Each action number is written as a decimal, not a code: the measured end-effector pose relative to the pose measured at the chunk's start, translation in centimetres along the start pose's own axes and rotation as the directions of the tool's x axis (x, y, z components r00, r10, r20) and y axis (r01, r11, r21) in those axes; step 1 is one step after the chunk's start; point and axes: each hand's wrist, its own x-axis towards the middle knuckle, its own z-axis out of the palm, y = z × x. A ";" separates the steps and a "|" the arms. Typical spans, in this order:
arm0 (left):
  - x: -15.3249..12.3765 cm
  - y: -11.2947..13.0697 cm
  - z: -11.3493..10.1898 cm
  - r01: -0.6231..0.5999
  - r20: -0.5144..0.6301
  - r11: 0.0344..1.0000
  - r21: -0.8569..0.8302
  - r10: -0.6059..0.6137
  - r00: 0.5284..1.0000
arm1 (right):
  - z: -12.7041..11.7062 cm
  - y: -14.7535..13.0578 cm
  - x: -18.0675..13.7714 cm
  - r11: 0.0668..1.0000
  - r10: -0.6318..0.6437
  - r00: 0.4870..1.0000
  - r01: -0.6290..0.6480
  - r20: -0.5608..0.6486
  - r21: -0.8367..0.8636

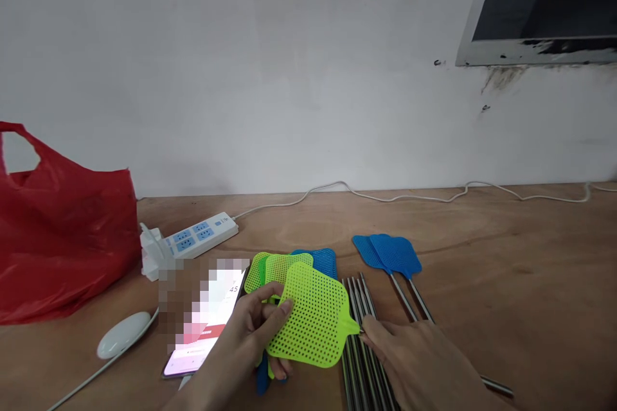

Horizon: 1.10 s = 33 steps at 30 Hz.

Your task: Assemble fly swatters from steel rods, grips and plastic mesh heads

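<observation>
A yellow-green perforated fly swatter head [315, 314] is pinched at its left edge by my left hand [250, 327], thumb on top. Closed around a metal rod [496, 387] at the head's narrow neck is my right hand [417, 356]; the rod's far end sticks out at lower right. The hand hides most of the rod, and how deep its tip sits in the neck I cannot tell. Behind the held head lie loose yellow-green swatter heads [286, 261] and a blue head [324, 260]. Several bare metal rods [357, 314] lie side by side below my hands.
Blue fly swatters [398, 253] with metal handles lie at the right. To the left are a lit phone [212, 334], a white power strip [202, 237], a white oval device [124, 335] on a cable and a red plastic bag [72, 237]. A white cord [405, 198] runs along the wall.
</observation>
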 end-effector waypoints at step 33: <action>-0.6 0.9 0.5 -0.120 -0.013 0.973 0.199 0.125 0.992 | -2.4 1.6 1.3 -0.534 0.008 0.712 -0.591 0.702 0.605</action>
